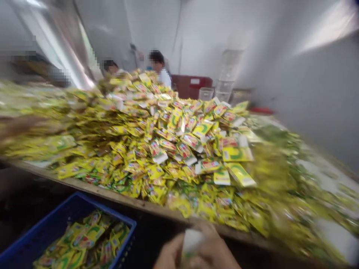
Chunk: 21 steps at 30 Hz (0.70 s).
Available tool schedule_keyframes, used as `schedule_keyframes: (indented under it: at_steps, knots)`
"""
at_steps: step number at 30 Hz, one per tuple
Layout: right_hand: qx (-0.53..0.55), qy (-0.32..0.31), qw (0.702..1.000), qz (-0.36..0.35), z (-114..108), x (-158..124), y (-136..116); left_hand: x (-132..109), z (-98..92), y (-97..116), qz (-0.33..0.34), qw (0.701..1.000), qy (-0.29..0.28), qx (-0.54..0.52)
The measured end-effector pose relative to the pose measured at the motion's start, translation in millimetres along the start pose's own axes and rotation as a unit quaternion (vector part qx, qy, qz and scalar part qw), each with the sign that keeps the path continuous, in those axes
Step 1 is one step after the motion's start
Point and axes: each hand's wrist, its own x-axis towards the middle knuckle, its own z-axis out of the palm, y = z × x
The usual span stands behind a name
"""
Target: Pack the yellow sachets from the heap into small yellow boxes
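Note:
My left hand [169, 252] and my right hand [214, 248] are together at the bottom edge, just in front of the table. Between them is a small packet [192, 241], its white end facing up and the rest mostly covered by my fingers. Blur hides the finer details of the grip. Beyond my hands rises a large heap of yellow and green packets [174, 138], many with white ends showing. Down to the left of my hands, a blue plastic basket [70, 200] holds several similar packets [86, 235].
The wooden table edge [134, 201] runs between me and the heap. Two people [164, 76] are behind the heap, and a blurred arm [22, 127] reaches in at left. A red box [192, 84] and stacked clear containers [226, 74] stand at the back.

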Motion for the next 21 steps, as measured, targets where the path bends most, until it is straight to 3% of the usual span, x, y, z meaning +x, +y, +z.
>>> schedule_keyframes:
  at_steps: [3, 5, 8, 10, 13, 17, 21]
  knots:
    - [0.081, 0.088, 0.988, 0.102, -4, -11, 4, -12, 11.1, -9, -0.002, 0.999, -0.005, -0.041]
    - [0.193, 0.115, 0.953, 0.203, -4, -17, 11, -15, 11.4, -7, -0.025, 0.996, -0.001, -0.091]
    - [0.346, 0.065, 0.887, 0.299, 6, -23, 19, -16, 8.3, 5, -0.089, 0.976, -0.02, -0.199]
    - [0.386, 0.052, 0.866, 0.313, 14, -22, 21, -14, 6.2, 15, -0.123, 0.964, -0.05, -0.23]
    - [0.35, 0.051, 0.89, 0.289, 21, -16, 19, -7, 1.6, 22, -0.135, 0.961, -0.083, -0.226]
    - [0.243, 0.093, 0.946, 0.194, 17, -13, 13, 5, -10.8, 10, -0.093, 0.986, -0.018, -0.135]
    - [0.268, 0.076, 0.934, 0.223, 11, -11, 11, 8, -21.8, -3, -0.042, 0.998, 0.044, 0.01]
